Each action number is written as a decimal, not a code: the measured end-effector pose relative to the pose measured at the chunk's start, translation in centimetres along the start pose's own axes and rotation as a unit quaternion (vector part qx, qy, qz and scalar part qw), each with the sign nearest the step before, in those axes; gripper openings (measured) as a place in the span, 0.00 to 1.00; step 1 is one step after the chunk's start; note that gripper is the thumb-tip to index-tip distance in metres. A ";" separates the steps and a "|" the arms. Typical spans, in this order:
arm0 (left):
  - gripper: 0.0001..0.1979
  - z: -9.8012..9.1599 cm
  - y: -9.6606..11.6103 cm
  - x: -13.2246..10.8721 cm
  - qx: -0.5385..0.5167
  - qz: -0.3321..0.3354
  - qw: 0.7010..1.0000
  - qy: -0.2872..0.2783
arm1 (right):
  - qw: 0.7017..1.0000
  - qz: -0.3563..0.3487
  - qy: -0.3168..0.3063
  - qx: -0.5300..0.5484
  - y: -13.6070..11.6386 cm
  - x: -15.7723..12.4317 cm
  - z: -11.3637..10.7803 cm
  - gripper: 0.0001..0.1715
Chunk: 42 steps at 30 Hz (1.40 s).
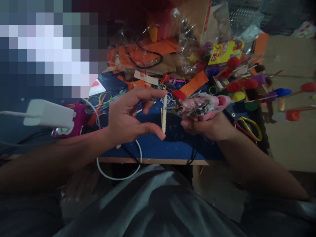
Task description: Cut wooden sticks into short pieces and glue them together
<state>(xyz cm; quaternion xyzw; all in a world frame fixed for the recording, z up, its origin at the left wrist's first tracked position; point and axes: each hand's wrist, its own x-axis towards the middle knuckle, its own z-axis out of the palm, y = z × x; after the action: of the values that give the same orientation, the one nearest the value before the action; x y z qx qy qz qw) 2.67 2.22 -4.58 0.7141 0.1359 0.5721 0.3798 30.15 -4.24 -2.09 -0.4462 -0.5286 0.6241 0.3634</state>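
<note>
My left hand (134,115) grips a pale wooden craft stick (164,115) by its two ends, between the thumb and a finger. The stick stands lengthwise away from me, over the blue tabletop. Held in my right hand (206,126) is a pink hot glue gun (214,107), its front half caked with grey and clear glue residue. The gun's nozzle points left and reaches close to the stick's middle; whether they touch I cannot tell. A small red light glows on the gun. Another thin stick (161,115) shows just beside the first, partly hidden.
On the left sits a white charger plug (49,113) in a magenta power block (80,115), with a white cable looping forward. Yellow-handled scissors (250,128) lie right of my right hand. Orange paper strips (195,82), plastic wrap and sticks with coloured tips (250,83) crowd the back and right.
</note>
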 end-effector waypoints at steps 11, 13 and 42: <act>0.44 0.1 0.3 0.0 0.005 0.006 1.000 -0.015 | 0.998 -0.014 -0.048 -0.038 0.4 -0.4 -0.6 0.23; 0.44 0.1 0.1 -0.1 0.003 -0.002 1.000 -0.009 | 0.998 -0.022 -0.047 -0.037 0.3 -0.4 -0.5 0.22; 0.45 0.1 0.8 0.1 0.025 0.027 0.999 -0.026 | 0.997 -0.055 -0.059 0.003 0.7 -0.5 0.2 0.07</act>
<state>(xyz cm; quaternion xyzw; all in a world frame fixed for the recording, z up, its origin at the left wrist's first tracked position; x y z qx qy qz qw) 2.66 1.71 -3.94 0.7416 0.1209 0.5599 0.3491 30.20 -4.90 -2.68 -0.3780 -0.5711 0.6297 0.3666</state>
